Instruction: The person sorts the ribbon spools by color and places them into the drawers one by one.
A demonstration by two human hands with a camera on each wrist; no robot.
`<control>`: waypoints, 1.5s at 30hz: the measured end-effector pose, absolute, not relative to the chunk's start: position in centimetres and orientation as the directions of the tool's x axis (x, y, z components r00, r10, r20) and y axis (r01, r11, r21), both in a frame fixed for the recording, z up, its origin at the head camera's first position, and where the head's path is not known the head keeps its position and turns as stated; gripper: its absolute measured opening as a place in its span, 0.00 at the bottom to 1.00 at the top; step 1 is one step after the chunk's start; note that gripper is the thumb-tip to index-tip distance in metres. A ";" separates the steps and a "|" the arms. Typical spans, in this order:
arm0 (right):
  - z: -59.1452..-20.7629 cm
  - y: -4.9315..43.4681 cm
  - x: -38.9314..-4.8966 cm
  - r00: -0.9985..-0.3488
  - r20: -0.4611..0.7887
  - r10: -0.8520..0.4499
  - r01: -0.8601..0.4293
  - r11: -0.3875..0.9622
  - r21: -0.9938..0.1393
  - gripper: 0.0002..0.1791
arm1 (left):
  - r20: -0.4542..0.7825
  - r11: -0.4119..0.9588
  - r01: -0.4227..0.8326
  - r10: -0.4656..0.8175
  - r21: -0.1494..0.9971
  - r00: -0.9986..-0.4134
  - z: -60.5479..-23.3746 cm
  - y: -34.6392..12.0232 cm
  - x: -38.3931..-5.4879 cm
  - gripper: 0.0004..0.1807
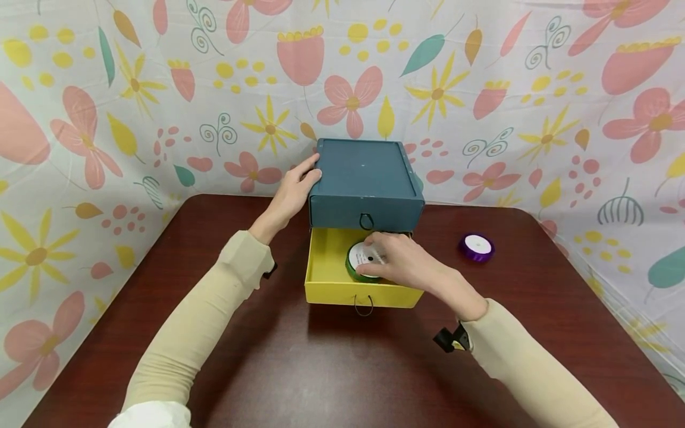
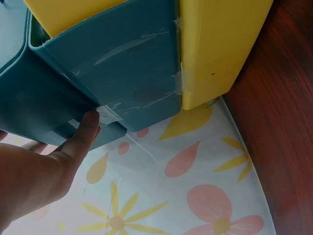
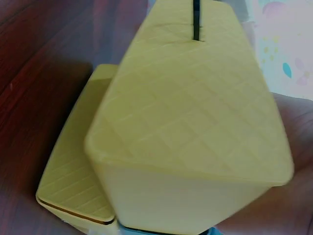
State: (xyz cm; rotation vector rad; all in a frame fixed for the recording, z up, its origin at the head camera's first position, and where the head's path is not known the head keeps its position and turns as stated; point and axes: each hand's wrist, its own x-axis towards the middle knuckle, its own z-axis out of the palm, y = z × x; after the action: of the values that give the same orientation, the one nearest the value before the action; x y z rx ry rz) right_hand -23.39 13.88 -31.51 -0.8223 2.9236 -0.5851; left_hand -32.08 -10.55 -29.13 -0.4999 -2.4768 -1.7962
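1. You are working your right hand (image 1: 409, 261) inside the yellow drawer (image 1: 326, 258), bending its fingers and thumb about the green spool (image 1: 357, 255), apparently clamping it.
2. From the middle of that hand, the spool is lying toward 9 o'clock, right under the fingertips.
3. Being round, it is offering no long side; its white face is pointing up at you, so its axle is running up from the drawer floor.
4. Your right hand is being the nearer one by far. Your left hand (image 1: 291, 191) is resting, fingers and thumb extended, against the side of the blue box (image 1: 364, 169), between 10 and 11 o'clock from the spool.
5. The purple spool (image 1: 477, 247) is sitting well apart, near 3 o'clock.
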 end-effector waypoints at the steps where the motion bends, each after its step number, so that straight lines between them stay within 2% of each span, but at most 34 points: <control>1: -31.3 13.9 -23.3 -0.856 0.051 -0.514 -0.491 0.780 -0.388 0.29 | 0.220 0.276 0.282 0.233 0.919 -0.947 -29.1 -10.6 -32.1 0.29; 6: -30.2 14.1 -21.6 -0.849 0.087 -0.521 -0.500 0.739 -0.451 0.24 | 0.221 0.272 0.281 0.229 0.920 -0.948 -29.0 -10.6 -32.0 0.29; 10: -29.6 14.3 -19.8 -0.805 0.228 -0.548 -0.588 0.689 -0.423 0.18 | 0.221 0.269 0.280 0.230 0.921 -0.948 -28.9 -10.6 -32.0 0.29; 14: -29.3 14.6 -17.9 -0.749 0.370 -0.549 -0.662 0.625 -0.413 0.08 | 0.221 0.268 0.281 0.233 0.921 -0.947 -28.9 -10.5 -32.0 0.29; 16: -29.4 14.8 -17.0 -0.741 0.373 -0.559 -0.670 0.582 -0.460 0.03 | 0.218 0.274 0.279 0.234 0.920 -0.948 -28.9 -10.5 -32.0 0.29; 18: -29.7 15.1 -16.2 -0.742 0.314 -0.592 -0.653 0.532 -0.540 0.04 | 0.218 0.278 0.280 0.233 0.919 -0.948 -28.9 -10.5 -32.1 0.29; 21: -30.5 15.5 -15.3 -0.735 0.110 -0.669 -0.543 0.483 -0.687 0.11 | 0.219 0.278 0.281 0.233 0.919 -0.947 -28.9 -10.4 -32.1 0.29; 24: -31.9 16.0 -15.0 -0.679 -0.081 -0.729 -0.410 0.469 -0.782 0.15 | 0.218 0.272 0.278 0.232 0.921 -0.948 -28.8 -10.4 -32.1 0.29; 26: -33.1 16.2 -15.0 -0.650 -0.150 -0.745 -0.341 0.463 -0.818 0.16 | 0.213 0.268 0.273 0.231 0.924 -0.949 -28.8 -10.4 -32.1 0.29; 29: -34.9 16.4 -15.1 -0.624 -0.205 -0.754 -0.205 0.411 -0.888 0.17 | 0.204 0.266 0.263 0.229 0.927 -0.952 -28.7 -10.4 -32.2 0.29; 32: -36.3 16.0 -15.2 -0.597 -0.250 -0.762 0.011 0.304 -0.952 0.22 | 0.202 0.263 0.260 0.228 0.929 -0.952 -28.7 -10.5 -32.3 0.28; 36: -37.1 15.0 -15.5 -0.581 -0.259 -0.772 0.271 0.117 -0.955 0.24 | 0.211 0.259 0.267 0.226 0.928 -0.951 -28.7 -10.5 -32.3 0.28; 40: -37.3 14.4 -15.7 -0.601 -0.271 -0.752 0.380 0.029 -0.924 0.18 | 0.210 0.270 0.267 0.223 0.925 -0.952 -28.8 -10.5 -32.3 0.28; 45: -37.5 14.2 -15.7 -0.624 -0.295 -0.724 0.407 0.021 -0.913 0.14 | 0.205 0.287 0.267 0.227 0.920 -0.952 -28.8 -10.4 -32.3 0.29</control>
State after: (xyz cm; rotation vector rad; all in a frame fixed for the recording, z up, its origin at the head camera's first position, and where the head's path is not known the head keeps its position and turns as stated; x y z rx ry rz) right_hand -15.72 14.23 -37.48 -0.3413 1.4693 -1.7264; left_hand -32.32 -10.40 -28.83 -0.4782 -2.4919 -1.7932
